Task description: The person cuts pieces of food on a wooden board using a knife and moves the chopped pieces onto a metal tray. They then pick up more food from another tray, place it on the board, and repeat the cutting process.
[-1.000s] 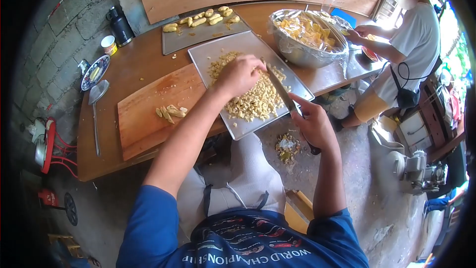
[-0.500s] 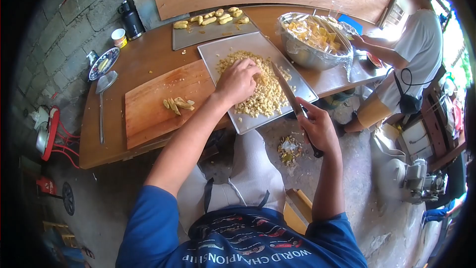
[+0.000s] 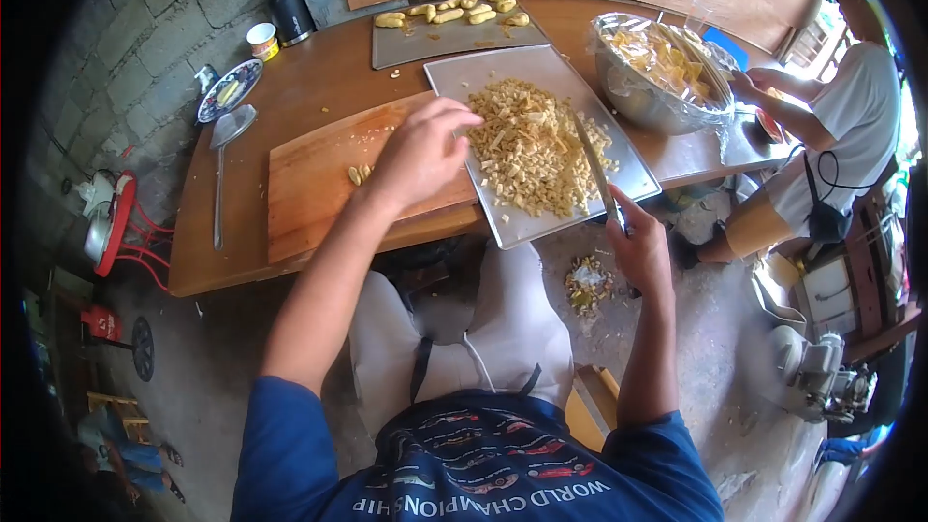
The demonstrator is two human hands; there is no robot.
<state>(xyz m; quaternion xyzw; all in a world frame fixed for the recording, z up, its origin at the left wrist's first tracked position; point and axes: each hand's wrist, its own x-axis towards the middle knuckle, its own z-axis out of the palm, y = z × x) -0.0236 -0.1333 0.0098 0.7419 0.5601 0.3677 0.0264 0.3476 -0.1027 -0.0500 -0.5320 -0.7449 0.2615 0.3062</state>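
Note:
My right hand (image 3: 641, 244) grips a long knife (image 3: 594, 166) by its dark handle, the blade pointing up over the right side of the metal tray (image 3: 506, 222). On that tray lies a wide heap of chopped pale yellow pieces (image 3: 527, 140). My left hand (image 3: 422, 157) hovers between the wooden cutting board (image 3: 314, 195) and the tray, thumb and fingers apart and nothing seen between them. A few yellow slices (image 3: 360, 174) rest on the board, partly behind my left wrist.
A second tray (image 3: 416, 50) holds several peeled yellow pieces. At the right, a plastic-lined bowl (image 3: 646, 101) of chips sits near a person (image 3: 855, 97) working. A ladle (image 3: 219, 174), plate (image 3: 229, 91), cup (image 3: 262, 41) and flask (image 3: 288, 8) stand left. Debris (image 3: 588, 285) lies on the floor.
My left hand has lifted off the chopped heap and moved left toward the board. The knife stays in my right hand over the tray. The whole view has shifted slightly.

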